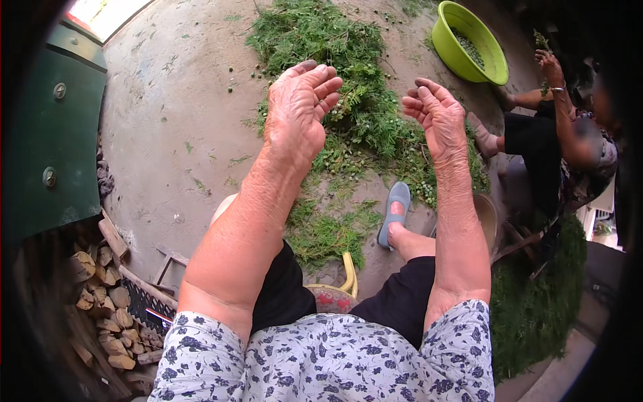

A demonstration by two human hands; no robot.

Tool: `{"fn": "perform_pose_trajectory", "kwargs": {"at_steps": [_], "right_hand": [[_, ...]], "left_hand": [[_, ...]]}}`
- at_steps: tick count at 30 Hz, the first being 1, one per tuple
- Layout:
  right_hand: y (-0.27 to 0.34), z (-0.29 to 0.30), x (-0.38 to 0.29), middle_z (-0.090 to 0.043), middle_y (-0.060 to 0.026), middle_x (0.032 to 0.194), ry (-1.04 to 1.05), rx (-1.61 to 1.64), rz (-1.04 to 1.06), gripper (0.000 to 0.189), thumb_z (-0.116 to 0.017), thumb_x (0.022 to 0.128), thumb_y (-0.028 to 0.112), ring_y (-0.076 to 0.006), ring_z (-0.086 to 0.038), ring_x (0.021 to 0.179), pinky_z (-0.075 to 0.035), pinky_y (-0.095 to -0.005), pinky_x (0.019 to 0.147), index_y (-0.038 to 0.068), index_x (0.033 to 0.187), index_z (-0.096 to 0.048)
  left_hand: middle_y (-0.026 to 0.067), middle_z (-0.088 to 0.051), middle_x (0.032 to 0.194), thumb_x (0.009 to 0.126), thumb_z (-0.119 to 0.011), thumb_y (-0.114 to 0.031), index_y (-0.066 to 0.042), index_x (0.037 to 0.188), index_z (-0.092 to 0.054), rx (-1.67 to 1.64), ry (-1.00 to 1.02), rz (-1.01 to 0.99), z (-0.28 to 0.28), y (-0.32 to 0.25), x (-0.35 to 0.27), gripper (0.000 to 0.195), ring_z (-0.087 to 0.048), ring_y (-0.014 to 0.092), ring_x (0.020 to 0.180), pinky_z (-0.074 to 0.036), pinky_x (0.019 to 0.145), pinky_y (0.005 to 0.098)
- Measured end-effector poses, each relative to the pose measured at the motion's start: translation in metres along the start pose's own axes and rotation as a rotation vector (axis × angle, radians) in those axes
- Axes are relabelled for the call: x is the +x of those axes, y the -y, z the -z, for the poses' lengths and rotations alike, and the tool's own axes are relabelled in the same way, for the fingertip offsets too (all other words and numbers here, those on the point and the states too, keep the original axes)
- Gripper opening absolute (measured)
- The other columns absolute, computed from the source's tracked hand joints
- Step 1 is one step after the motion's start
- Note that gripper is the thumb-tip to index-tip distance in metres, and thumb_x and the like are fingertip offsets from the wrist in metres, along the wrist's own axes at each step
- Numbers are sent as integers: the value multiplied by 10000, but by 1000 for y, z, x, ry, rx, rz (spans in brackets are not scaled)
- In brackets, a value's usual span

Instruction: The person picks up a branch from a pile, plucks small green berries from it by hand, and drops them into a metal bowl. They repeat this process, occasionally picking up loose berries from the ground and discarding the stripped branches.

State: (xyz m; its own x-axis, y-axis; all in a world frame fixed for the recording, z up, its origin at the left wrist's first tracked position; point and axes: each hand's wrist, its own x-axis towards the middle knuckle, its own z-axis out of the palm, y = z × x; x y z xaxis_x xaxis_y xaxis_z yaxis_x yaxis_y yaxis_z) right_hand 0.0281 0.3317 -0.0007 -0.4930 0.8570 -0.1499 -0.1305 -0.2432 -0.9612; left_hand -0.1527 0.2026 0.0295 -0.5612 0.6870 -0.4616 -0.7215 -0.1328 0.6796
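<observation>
My left hand [304,105] is raised over the greenery with loosely curved fingers, and nothing shows in it. To its right, my right hand [437,115] is also held up. Its fingers are bent and the thumb lies in front of them; I see nothing held there. Below both hands a heap of green conifer branches [361,105] with scaly leaves and small round pale-green cones covers the floor. A smaller patch of loose sprigs [326,231] lies nearer my seat, beside my foot in a grey-blue shoe [395,211].
A lime-green plastic basin [442,50] holds many small green cones. At right another person [542,135] sits holding a sprig. More greenery [537,301] lies lower right. Split firewood [110,311] is stacked lower left, below a dark green cabinet [55,130]. A yellow-framed seat [349,276] stands between my legs.
</observation>
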Motion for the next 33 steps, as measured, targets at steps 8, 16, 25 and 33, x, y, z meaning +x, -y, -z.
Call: {"fn": "perform_pose_trajectory", "kwargs": {"at_steps": [8, 16, 25, 33], "right_hand": [[-199, 92, -66, -613, -104, 803, -428, -153, -625, 218, -510, 887, 108, -167, -613, 641, -538, -285, 532, -3, 1072, -545], [-290, 89, -79, -604, -87, 796, -347, -236, -760, 213, -523, 871, 107, -155, -597, 624, -522, -265, 492, -5, 1048, -560], [-321, -9, -5, -626, -159, 953, 2, -871, -184, 270, -645, 731, 47, -306, -591, 920, -463, -380, 823, 51, 999, -622], [-349, 11, 25, -402, -224, 1271, -291, -858, -402, 599, -643, 732, 40, -369, -461, 1118, -384, -378, 946, -15, 1267, -380]], "left_hand": [[139, -592, 976, 858, -559, -78, 14, 1027, -491, -5, 8, 12, 6, 3, -3, 204, -591, 201, 843, -508, 737, 296], [123, -592, 977, 861, -560, -74, 39, 1032, -515, -39, 59, -56, 18, 1, -4, 210, -587, 167, 833, -504, 735, 270], [111, -590, 968, 885, -524, -67, 55, 1099, -492, -33, 51, 33, 22, -18, -2, 248, -586, 149, 806, -499, 734, 256], [116, -597, 955, 915, -468, -83, 64, 1159, -455, -56, 29, 44, 20, -21, -6, 285, -593, 150, 777, -503, 695, 252]]}}
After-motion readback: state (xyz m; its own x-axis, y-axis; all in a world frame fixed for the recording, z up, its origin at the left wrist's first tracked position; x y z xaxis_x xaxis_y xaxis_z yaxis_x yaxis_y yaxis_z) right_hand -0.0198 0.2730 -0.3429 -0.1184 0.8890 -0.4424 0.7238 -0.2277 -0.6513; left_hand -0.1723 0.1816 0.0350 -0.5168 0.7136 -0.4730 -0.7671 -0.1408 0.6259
